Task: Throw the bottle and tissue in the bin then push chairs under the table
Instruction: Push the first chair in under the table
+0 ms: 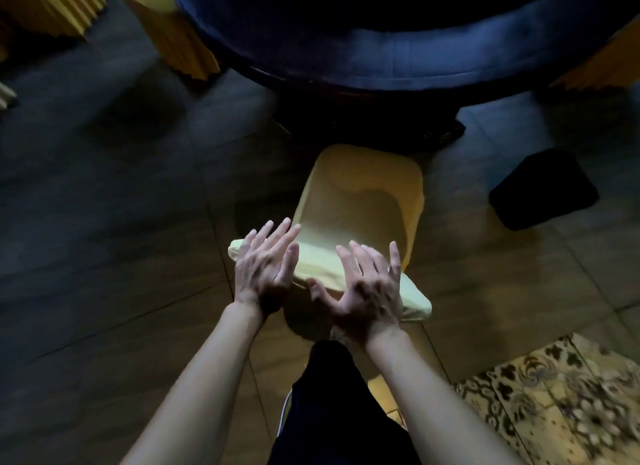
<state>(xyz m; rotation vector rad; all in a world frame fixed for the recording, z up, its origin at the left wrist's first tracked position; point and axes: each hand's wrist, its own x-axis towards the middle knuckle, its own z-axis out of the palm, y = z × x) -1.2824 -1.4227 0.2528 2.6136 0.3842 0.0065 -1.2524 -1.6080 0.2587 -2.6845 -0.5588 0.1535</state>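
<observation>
Head view: left hand point(265, 262), fingers spread, empty, over the backrest top of the yellow fabric-covered chair point(363, 201); right hand point(367, 284) likewise spread. Chair faces the round dark-clothed tabletop point(346, 49); black box point(543, 189) on floor, right.

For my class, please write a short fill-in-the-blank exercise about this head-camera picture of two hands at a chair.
1. The chair in front of the person has a ____ cover.
2. Both hands, left hand and right hand, are ____, fingers spread, holding nothing.
3. The chair's seat points toward the round ____.
4. On the floor to the right of the chair lies a ____ box-shaped object.

Missing words: yellow; open; table; black
</observation>
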